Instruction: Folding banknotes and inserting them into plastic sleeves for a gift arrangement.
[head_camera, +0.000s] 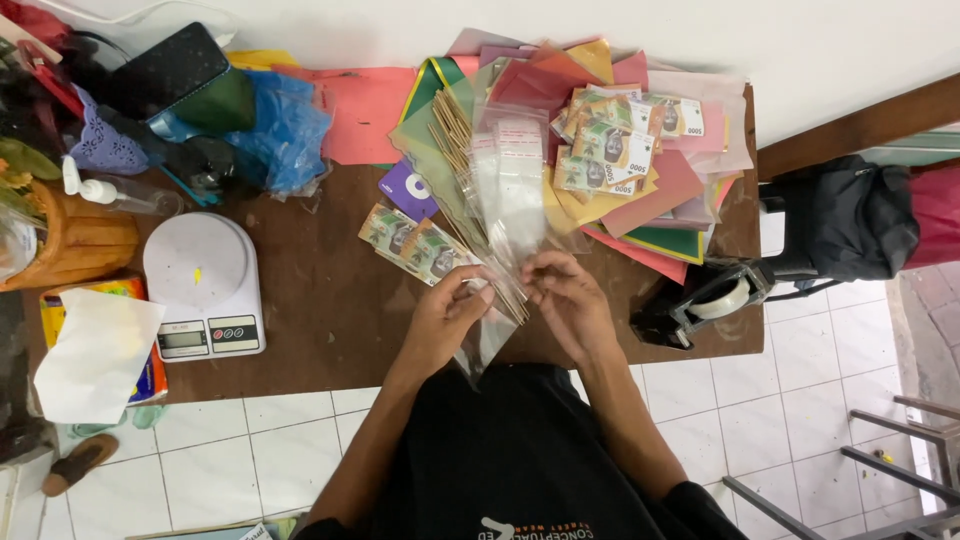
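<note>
My left hand (447, 318) and my right hand (566, 303) meet over the front edge of a brown table (330, 300), both pinching a clear plastic sleeve (488, 335) that hangs down between them. Just above my left hand lie folded banknotes (412, 240). A stack of clear sleeves (510, 185) and a bundle of thin wooden sticks (455, 140) lie beyond my fingers. More banknotes (615, 150) rest on sheets of coloured paper (660, 195) at the back right.
A white kitchen scale (203, 285) stands at the left, beside a tissue box (95, 345) and a wooden pot (70, 240). A black tape dispenser (705, 300) sits at the right edge. Blue plastic (285, 130) and clutter fill the back left. A black bag (860, 215) is off-table.
</note>
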